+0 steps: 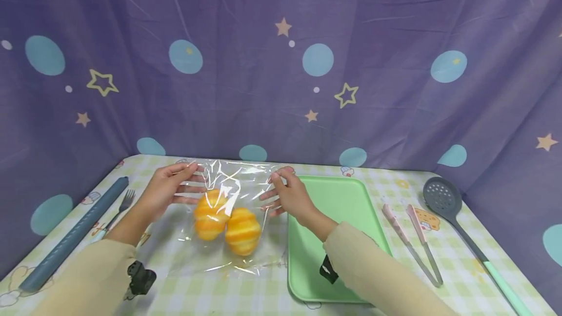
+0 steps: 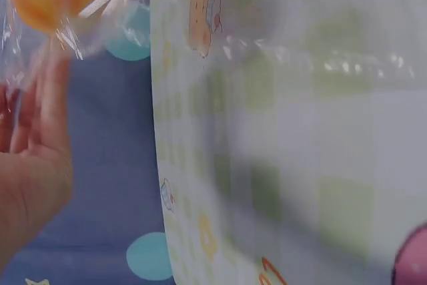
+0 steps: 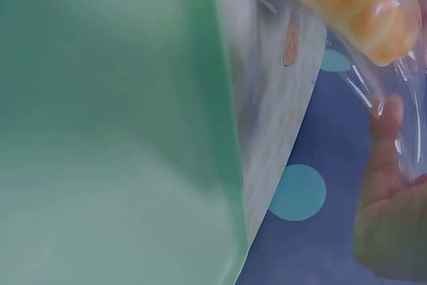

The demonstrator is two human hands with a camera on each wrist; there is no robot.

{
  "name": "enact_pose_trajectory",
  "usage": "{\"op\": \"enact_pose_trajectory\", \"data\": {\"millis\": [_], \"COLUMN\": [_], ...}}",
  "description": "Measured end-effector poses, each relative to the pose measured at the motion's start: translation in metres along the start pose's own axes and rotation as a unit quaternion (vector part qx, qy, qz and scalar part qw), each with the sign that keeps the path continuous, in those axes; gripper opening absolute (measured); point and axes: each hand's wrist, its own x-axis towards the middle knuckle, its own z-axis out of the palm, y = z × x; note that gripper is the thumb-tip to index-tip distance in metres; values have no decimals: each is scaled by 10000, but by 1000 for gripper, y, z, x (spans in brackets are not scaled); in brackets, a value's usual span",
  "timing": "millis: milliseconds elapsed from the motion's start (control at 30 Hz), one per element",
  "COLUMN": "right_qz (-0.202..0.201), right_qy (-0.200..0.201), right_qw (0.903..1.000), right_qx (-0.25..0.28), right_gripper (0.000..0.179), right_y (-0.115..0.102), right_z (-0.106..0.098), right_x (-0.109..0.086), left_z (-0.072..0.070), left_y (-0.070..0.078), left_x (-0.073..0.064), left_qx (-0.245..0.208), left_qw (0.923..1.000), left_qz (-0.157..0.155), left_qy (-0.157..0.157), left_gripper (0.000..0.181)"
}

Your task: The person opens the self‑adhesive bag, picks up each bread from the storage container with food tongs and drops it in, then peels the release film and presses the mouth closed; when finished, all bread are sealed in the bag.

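A clear plastic bag is stretched between my two hands above the table, with two orange-and-yellow striped bread rolls inside. One roll is lower and further right. At the bag's upper left side, my left hand holds the film between thumb and spread fingers. My right hand pinches the opposite upper side, its thumb in front and its fingers behind. In the right wrist view, a roll shows through the shiny film beside my right thumb.
A light green tray lies to the right, under my right forearm. Further right are pink-tipped tongs and a slotted skimmer. On the left lie a dark blue tube-like box and a fork. A purple curtain stands behind.
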Motion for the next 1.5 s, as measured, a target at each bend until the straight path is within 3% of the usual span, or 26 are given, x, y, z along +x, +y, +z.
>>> {"op": "enact_pose_trajectory", "data": {"millis": [133, 300, 400, 600, 733, 900, 1000, 1233, 1300, 1400, 1500], "right_qz": [55, 302, 531, 1030, 1349, 1531, 1541, 1326, 1339, 1469, 1520], "right_qy": [305, 352, 198, -206, -523, -899, -1138, -1474, -1450, -1342, -1144], "right_qw": [9989, 9975, 9951, 9822, 9744, 9701, 9696, 9692, 9689, 9673, 9646], "right_qx": [-361, -532, -805, -1560, -1720, -1654, -1520, -1459, -1490, -1572, -1825], "right_gripper": [32, 33, 39, 72, 86, 95, 91, 47, 54, 81, 96], "right_y": [1, 4, 7, 12, 14, 18, 20, 21, 20, 18, 14], "right_z": [2, 3, 4, 4, 4, 2, 1, -1, -2, -3, -7], "right_x": [9, 17, 20, 19, 13, 7, 2, -7, -8, -10, -12], "left_z": [8, 14, 17, 24, 29, 31, 29, 27, 27, 26, 27], "left_y": [-1, -4, -8, -14, -15, -16, -18, -22, -23, -22, -19], "left_x": [10, 21, 26, 29, 29, 26, 24, 21, 21, 21, 21], "left_qx": [371, 366, 342, 479, 760, 931, 948, 897, 894, 890, 1151], "left_qw": [9984, 9971, 9968, 9941, 9892, 9863, 9855, 9823, 9818, 9808, 9766], "left_qz": [-288, -562, -663, -964, -1250, -1332, -1345, -1500, -1538, -1591, -1694], "left_qy": [325, 360, 276, 101, -71, -270, -417, -671, -670, -698, -656], "left_gripper": [53, 53, 51, 49, 58, 59, 61, 63, 64, 66, 70]}}
